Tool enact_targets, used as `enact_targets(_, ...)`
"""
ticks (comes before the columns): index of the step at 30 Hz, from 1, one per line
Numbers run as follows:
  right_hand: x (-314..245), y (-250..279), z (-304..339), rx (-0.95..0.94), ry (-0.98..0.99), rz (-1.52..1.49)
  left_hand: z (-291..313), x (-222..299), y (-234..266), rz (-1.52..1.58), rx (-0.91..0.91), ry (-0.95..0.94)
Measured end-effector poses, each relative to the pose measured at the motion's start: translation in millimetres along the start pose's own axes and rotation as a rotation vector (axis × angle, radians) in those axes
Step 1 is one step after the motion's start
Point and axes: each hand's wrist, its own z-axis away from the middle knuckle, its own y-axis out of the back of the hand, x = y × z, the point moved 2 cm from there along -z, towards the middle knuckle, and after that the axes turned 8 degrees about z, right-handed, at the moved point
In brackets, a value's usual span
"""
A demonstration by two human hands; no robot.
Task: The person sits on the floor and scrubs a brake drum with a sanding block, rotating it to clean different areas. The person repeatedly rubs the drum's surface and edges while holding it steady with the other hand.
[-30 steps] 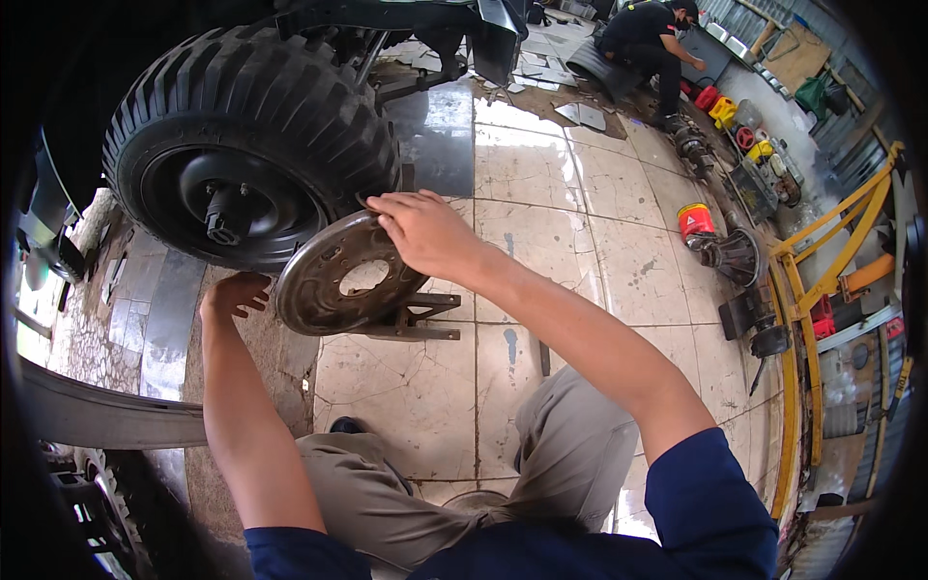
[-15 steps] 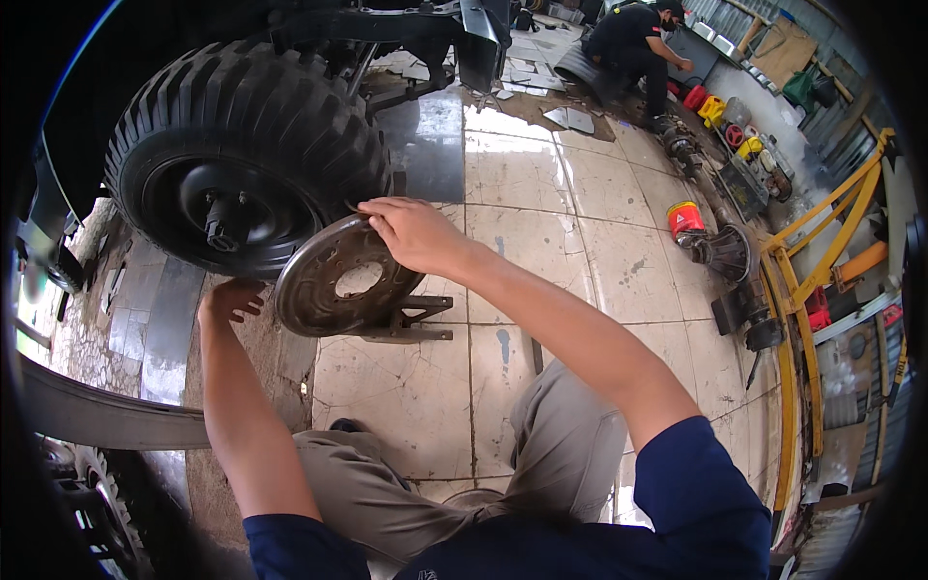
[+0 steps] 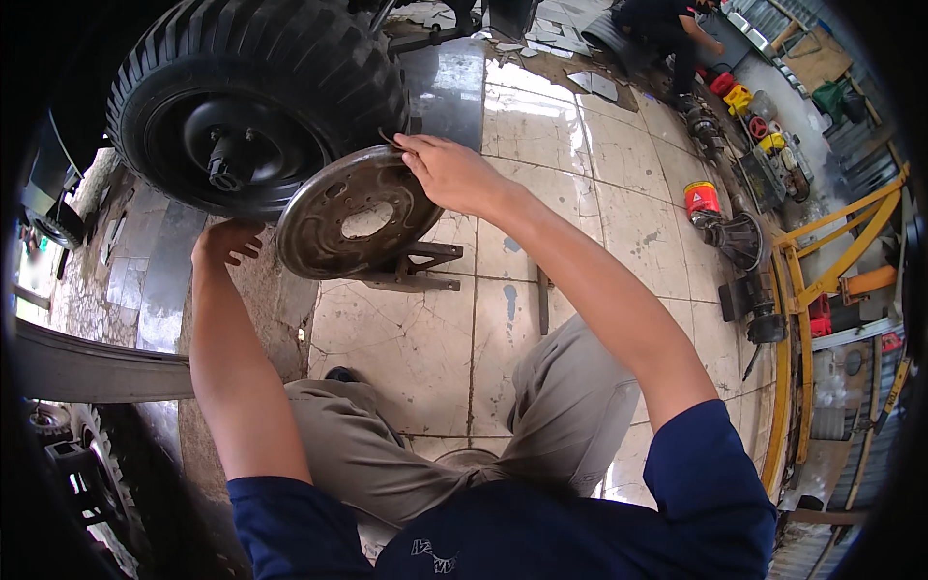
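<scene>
A round, rusty brown brake backing plate (image 3: 319,224) with a large hole in its middle leans at a tilt over a dark metal stand (image 3: 411,280). On its upper right rim rests my right hand (image 3: 452,176), fingers closed over the edge. A thin dark curved piece (image 3: 387,136) sticks out by those fingertips; what it is I cannot make out. To the left of the plate hangs my left hand (image 3: 230,242), fingers apart, holding nothing and not touching the rim. Just beyond both hands stands a big black wheel (image 3: 208,126) with a knobbly tyre.
A red can (image 3: 702,199) and greasy gear housings (image 3: 739,242) stand on the tiled floor to the right, beside a yellow metal frame (image 3: 788,358). At the far right a person (image 3: 667,39) sits bent forward. A grey beam (image 3: 106,372) lies across the left side.
My view has tipped down, so the wheel and floor sit higher in the picture. Both hands keep nearly the same places about the plate, which looks slightly more tilted.
</scene>
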Motion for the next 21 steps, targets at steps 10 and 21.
enact_targets(10, -15, -3, 2, 0.171, 0.21, -0.013, -3, 8, -3, -0.019, -0.012, 0.012)
enact_targets(21, -1, 11, -6, -0.081, -0.11, 0.02, -7, 7, -3, -0.024, -0.047, -0.002)
